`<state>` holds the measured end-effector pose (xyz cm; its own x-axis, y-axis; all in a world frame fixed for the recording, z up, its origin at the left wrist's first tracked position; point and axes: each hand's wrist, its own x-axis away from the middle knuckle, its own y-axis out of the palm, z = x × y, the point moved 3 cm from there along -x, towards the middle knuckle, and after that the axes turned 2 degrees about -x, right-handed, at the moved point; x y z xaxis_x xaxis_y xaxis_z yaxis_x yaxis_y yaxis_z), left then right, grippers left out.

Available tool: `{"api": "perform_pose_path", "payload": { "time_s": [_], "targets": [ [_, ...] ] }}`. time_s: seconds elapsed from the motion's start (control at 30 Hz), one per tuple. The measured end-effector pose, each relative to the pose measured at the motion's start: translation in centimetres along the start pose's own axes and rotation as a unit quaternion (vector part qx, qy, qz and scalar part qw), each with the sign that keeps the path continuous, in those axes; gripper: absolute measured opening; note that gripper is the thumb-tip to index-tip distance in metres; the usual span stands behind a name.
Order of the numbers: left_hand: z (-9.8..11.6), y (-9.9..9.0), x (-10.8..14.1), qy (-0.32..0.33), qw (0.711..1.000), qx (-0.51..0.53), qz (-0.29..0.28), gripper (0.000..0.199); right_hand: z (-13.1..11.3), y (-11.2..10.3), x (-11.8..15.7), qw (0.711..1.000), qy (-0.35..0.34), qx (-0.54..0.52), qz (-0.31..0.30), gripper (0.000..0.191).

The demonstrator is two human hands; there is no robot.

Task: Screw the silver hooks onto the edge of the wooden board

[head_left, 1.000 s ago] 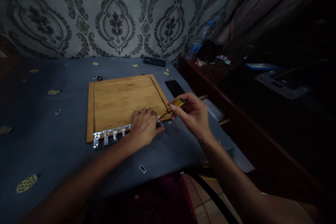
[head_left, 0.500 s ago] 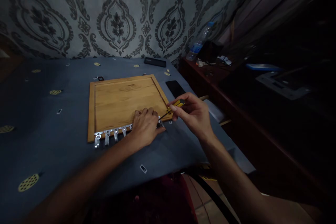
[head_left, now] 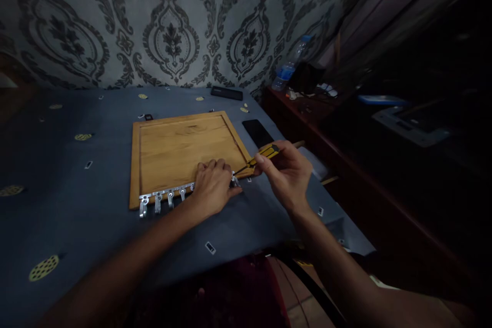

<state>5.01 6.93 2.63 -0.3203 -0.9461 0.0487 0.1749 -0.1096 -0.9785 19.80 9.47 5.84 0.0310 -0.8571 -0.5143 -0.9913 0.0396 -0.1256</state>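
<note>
A framed wooden board (head_left: 184,143) lies on the blue cloth. Along its near edge runs a metal hook rail (head_left: 158,200) with several silver hooks. My left hand (head_left: 213,187) presses on the rail and the board's edge, fingers bent and thumb towards the right end, covering the rail's middle. A yellow and black screwdriver (head_left: 269,151) is held in my right hand (head_left: 290,174), between thumb and fingers. Its shaft slants down left, the tip at the rail's right end beside my left hand. Whether the tip sits in a screw is too small to tell.
A black phone (head_left: 257,132) lies right of the board, and a dark oblong case (head_left: 226,93) sits near the wall. On the dark red desk (head_left: 277,102) at the right stand a plastic bottle (head_left: 285,69) and cluttered items. Patterned fabric (head_left: 172,36) hangs behind.
My right hand has shifted slightly right, and more of the screwdriver's handle shows. The tip stays at the rail's right end. My left hand keeps its place on the rail.
</note>
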Motion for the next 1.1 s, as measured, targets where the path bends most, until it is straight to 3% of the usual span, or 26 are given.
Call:
{"api": "perform_pose_path", "payload": {
  "time_s": [0.07,0.2,0.77,1.0,1.1],
  "targets": [
    [0.0,0.0,0.0,0.0,1.0,0.001,0.0,0.04,-0.2,-0.2,0.1,1.0,-0.018,-0.001,0.022,0.03],
    [0.0,0.0,0.0,-0.003,1.0,0.002,0.0,0.039,-0.3,-0.3,0.1,1.0,-0.023,-0.006,0.008,0.026],
    [0.1,-0.1,-0.1,-0.007,1.0,-0.002,-0.006,0.042,1.4,0.0,0.4,0.999,0.041,-0.008,-0.015,0.032],
    [0.0,0.1,0.0,0.002,1.0,0.0,0.006,0.042,0.2,-0.3,-0.3,0.989,0.05,0.0,-0.136,0.031],
    [-0.1,0.3,-0.1,0.002,1.0,0.002,0.011,0.043,-0.2,-0.3,-0.6,0.989,0.043,-0.023,-0.141,0.031]
  ]
}}
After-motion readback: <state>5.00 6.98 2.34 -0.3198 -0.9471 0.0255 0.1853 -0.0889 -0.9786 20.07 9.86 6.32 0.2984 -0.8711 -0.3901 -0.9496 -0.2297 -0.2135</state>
